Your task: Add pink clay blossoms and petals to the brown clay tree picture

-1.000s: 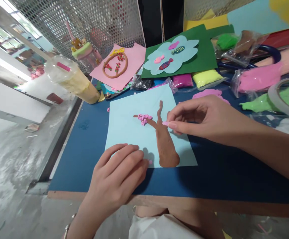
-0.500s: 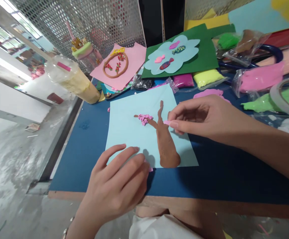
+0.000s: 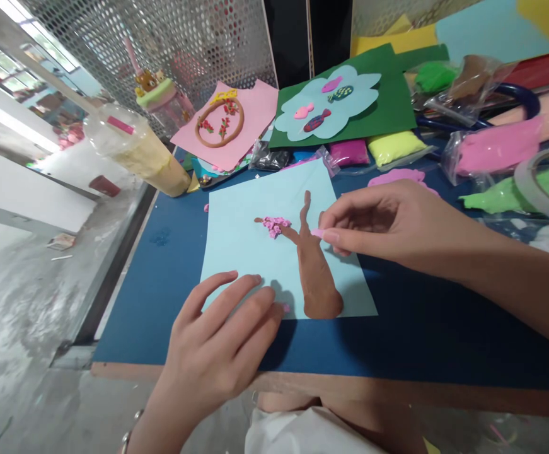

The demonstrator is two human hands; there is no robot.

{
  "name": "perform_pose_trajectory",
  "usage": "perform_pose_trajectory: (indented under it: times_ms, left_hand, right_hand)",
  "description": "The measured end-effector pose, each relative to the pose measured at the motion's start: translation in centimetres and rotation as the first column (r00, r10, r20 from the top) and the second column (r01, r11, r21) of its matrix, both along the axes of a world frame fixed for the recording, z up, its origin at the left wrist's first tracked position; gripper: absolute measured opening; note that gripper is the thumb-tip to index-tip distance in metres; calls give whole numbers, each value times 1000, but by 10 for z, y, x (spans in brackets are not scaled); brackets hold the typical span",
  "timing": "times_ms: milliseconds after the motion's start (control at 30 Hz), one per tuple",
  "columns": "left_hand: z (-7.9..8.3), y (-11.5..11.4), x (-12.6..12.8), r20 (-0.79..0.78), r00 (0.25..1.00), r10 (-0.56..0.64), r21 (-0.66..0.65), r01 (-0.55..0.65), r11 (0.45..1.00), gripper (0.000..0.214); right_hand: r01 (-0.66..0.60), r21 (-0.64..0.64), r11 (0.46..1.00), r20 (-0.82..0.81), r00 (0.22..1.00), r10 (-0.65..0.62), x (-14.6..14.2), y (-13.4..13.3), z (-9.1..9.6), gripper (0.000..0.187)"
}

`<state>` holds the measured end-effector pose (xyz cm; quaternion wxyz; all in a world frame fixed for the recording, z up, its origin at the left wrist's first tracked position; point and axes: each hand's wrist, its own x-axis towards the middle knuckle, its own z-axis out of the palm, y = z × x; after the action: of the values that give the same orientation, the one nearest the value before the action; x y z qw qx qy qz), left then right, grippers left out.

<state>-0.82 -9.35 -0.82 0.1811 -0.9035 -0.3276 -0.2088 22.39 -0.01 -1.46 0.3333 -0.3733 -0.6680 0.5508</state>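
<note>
A light blue sheet of paper (image 3: pixel 236 258) lies on the table and bears a brown clay tree (image 3: pixel 319 277) with a trunk and branches. Small pink clay blossoms (image 3: pixel 275 226) cluster on its left branch. Between thumb and fingertips, my right hand (image 3: pixel 378 221) pinches a small piece of pink clay (image 3: pixel 317 233) just right of the upper trunk. My left hand (image 3: pixel 227 334) rests over the paper's lower left part with fingers spread and loosely bent; its thumb is hidden. A little pink clay bit (image 3: pixel 286 308) shows beside its fingertips.
Flattened pink clay (image 3: pixel 404 176) and a yellow clay pack (image 3: pixel 396 148) lie behind my right hand. White tape (image 3: pixel 539 189) is at the right. A drink cup (image 3: pixel 146 157) stands at the back left, near a pink card (image 3: pixel 255 104) and a green card (image 3: pixel 392 88).
My left hand has shifted slightly left, uncovering more of the pink bit on the paper. My right hand stays in place with its pinch of clay.
</note>
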Motion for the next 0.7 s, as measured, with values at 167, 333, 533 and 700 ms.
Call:
perform_pose_trajectory:
  times_ms: [167, 333, 533, 700]
  left_hand:
    - [2, 1, 2, -22, 1000, 8, -26, -8, 1000, 10]
    - [4, 2, 3, -62, 998, 5, -89, -11, 996, 7]
    - [6, 0, -1, -3, 1000, 28, -117, -28, 993, 12]
    - [3, -3, -4, 81, 995, 63, -88, -56, 995, 19]
  right_hand:
    - [2, -5, 1000, -3, 1000, -2, -2, 0, 1, 9]
    - [1, 13, 1000, 6, 1000, -1, 0, 0, 0, 10]
    - [5, 1, 1000, 3, 1000, -5, 0, 0, 0, 10]
    - [-7, 23, 1000, 22, 1000, 7, 0, 0, -3, 7]
